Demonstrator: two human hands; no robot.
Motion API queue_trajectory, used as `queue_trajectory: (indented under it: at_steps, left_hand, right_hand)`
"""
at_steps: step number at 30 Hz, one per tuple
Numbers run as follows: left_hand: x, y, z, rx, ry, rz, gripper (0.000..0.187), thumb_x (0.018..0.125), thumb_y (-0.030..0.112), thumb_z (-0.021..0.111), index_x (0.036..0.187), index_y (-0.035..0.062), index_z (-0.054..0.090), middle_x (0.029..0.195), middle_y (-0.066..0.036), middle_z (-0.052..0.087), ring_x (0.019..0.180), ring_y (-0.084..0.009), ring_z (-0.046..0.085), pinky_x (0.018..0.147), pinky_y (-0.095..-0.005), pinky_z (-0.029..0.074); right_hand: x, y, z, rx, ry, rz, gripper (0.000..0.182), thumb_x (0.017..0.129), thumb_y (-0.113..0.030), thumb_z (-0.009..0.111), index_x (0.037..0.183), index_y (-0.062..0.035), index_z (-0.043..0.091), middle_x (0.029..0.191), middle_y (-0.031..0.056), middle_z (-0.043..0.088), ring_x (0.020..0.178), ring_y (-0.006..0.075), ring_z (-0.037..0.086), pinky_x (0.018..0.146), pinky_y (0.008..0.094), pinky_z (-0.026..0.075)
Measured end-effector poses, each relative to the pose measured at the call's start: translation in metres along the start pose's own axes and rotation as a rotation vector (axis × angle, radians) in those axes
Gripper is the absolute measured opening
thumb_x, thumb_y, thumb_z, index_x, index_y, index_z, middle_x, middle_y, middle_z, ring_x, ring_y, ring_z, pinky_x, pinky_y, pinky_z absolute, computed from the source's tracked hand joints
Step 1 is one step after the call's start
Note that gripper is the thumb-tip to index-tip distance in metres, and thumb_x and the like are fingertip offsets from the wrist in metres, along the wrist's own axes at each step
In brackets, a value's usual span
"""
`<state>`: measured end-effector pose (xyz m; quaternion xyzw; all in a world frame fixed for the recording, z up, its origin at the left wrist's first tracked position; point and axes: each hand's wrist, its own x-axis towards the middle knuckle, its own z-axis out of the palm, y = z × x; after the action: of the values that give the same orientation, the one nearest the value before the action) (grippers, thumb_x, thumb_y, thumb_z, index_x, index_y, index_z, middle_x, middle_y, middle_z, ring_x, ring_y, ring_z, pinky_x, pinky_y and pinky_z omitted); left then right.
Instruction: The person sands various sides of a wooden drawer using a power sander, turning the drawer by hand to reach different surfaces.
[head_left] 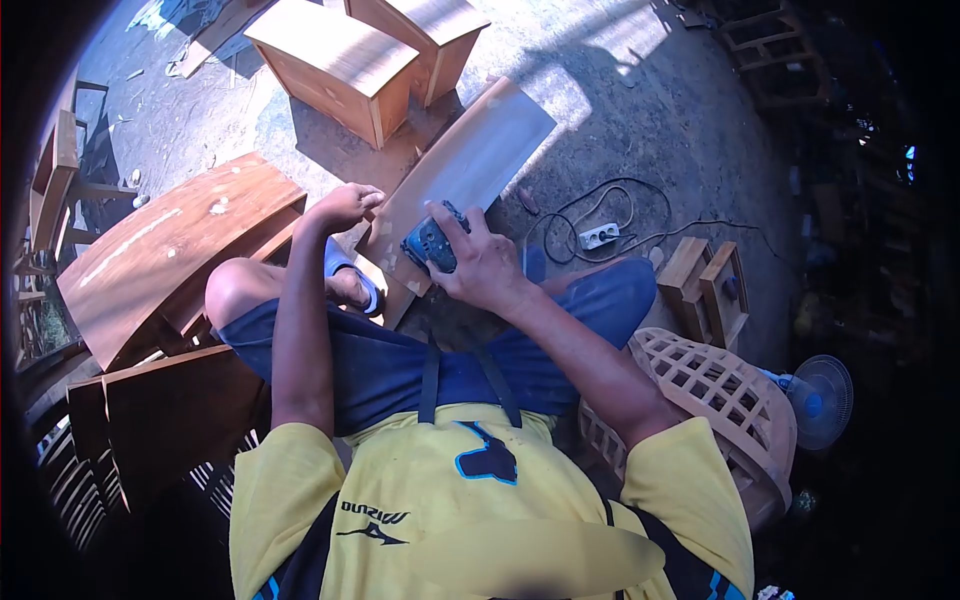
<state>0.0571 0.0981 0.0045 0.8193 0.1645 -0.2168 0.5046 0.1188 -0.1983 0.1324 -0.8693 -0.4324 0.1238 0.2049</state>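
The right hand (487, 262) gripped a blue tool (430, 244) over a wooden board (490, 135), fingers partly spread. At the tool's ten o'clock, the left hand (345, 206) curled loosely; any pinch was unclear.

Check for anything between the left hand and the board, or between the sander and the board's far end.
Nothing visible in either gap. Left hand is beside the board's left edge; from the sander in the right hand, the top looks unobstructed. Power strip is on the floor, off to the right.
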Motion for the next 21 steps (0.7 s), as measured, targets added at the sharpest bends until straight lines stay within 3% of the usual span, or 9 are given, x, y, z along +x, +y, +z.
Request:
queue_trajectory:
  at_steps: [4, 5, 7, 11, 18, 21]
  left_hand:
    - [-0.01, 0.017, 0.001, -0.058, -0.089, -0.116, 0.046, 0.106, 0.045, 0.064, 0.129, 0.0065, 0.075, 0.106, -0.012, 0.079, 0.09, -0.0204, 0.07, 0.087, -0.0374, 0.056]
    - [-0.018, 0.025, 0.0, -0.066, -0.107, -0.096, 0.053, 0.099, 0.047, 0.074, 0.133, 0.0058, 0.074, 0.111, -0.012, 0.079, 0.097, -0.0209, 0.072, 0.091, -0.0371, 0.056]
    - [-0.024, 0.03, 0.001, -0.04, -0.087, -0.09, 0.057, 0.096, 0.046, 0.078, 0.135, 0.0049, 0.072, 0.114, -0.013, 0.079, 0.101, -0.0213, 0.073, 0.093, -0.0367, 0.056]
    - [-0.022, 0.022, 0.002, -0.12, -0.096, -0.081, 0.068, 0.089, 0.043, 0.085, 0.141, 0.0022, 0.068, 0.122, -0.017, 0.078, 0.11, -0.0234, 0.075, 0.099, -0.0364, 0.056]
    - [-0.021, 0.028, -0.001, 0.01, -0.076, -0.061, 0.063, 0.088, 0.044, 0.084, 0.135, 0.0041, 0.072, 0.12, -0.019, 0.079, 0.109, -0.0299, 0.075, 0.099, -0.039, 0.055]
    - [-0.017, 0.019, 0.002, -0.005, -0.072, -0.038, 0.059, 0.088, 0.045, 0.083, 0.132, 0.0058, 0.075, 0.118, -0.019, 0.079, 0.108, -0.0322, 0.074, 0.099, -0.0405, 0.055]
  right_hand:
    - [0.001, 0.009, -0.004, 0.025, -0.056, -0.096, 0.09, 0.082, -0.032, 0.085, 0.16, -0.0243, 0.04, 0.117, 0.0242, 0.055, 0.083, 0.0491, 0.073, 0.073, 0.0556, 0.064]
    - [0.009, 0.017, -0.01, -0.009, -0.05, -0.048, 0.09, 0.082, -0.033, 0.085, 0.16, -0.0247, 0.04, 0.116, 0.0237, 0.055, 0.086, 0.0492, 0.073, 0.076, 0.0565, 0.063]
    - [0.028, 0.04, -0.02, -0.064, -0.002, 0.001, 0.089, 0.083, -0.034, 0.085, 0.16, -0.0268, 0.039, 0.115, 0.0233, 0.057, 0.098, 0.051, 0.071, 0.085, 0.0592, 0.061]
    - [0.073, 0.101, -0.044, -0.09, 0.061, 0.08, 0.091, 0.083, -0.039, 0.084, 0.159, -0.0273, 0.037, 0.121, 0.0273, 0.058, 0.099, 0.0531, 0.071, 0.087, 0.0605, 0.06]
    - [0.16, 0.208, -0.089, -0.196, 0.13, 0.238, 0.094, 0.083, -0.05, 0.082, 0.161, -0.0277, 0.035, 0.129, 0.0304, 0.062, 0.119, 0.0513, 0.067, 0.101, 0.0573, 0.056]
    - [0.169, 0.208, -0.089, -0.199, 0.181, 0.252, 0.095, 0.082, -0.051, 0.082, 0.161, -0.0269, 0.035, 0.131, 0.0323, 0.062, 0.121, 0.0508, 0.066, 0.102, 0.057, 0.055]
